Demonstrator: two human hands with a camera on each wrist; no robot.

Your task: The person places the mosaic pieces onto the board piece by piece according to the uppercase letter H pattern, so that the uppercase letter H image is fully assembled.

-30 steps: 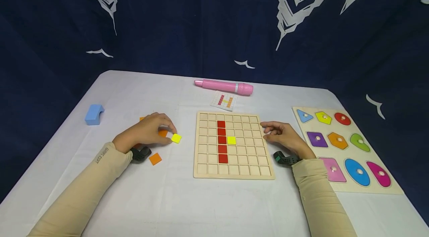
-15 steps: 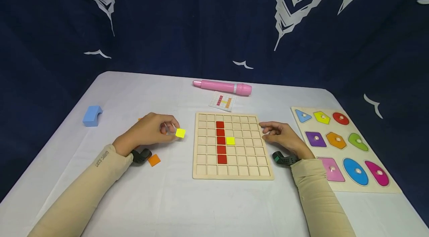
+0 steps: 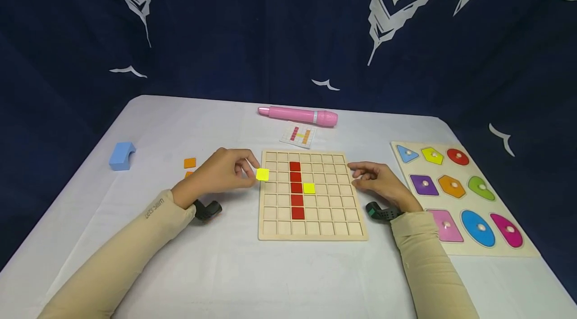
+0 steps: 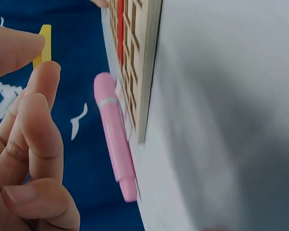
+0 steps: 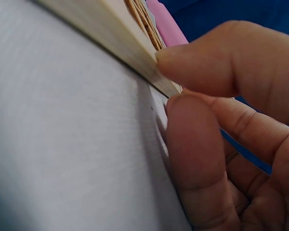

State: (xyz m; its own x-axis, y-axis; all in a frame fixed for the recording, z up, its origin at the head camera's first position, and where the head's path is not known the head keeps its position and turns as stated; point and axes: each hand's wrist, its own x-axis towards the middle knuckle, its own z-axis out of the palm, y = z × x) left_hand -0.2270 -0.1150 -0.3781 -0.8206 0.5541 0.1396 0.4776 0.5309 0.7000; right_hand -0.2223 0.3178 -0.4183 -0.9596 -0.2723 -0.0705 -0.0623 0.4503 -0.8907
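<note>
Nearest, the left sleeve has shifted right over the last second, and its black wristband hides the spot where an orange tile showed. The right hand has stayed put, fingers loosely bent, fingertips at the right edge of the wooden grid board. The left hand pinches a yellow square, brought from well left of the board to above its left edge. The red column and yellow tile beside it are unchanged. The right sleeve overlaps the peg puzzle. An orange piece now shows whole. Farther across the desk are a blue block, a pattern card and a pink microphone.
</note>
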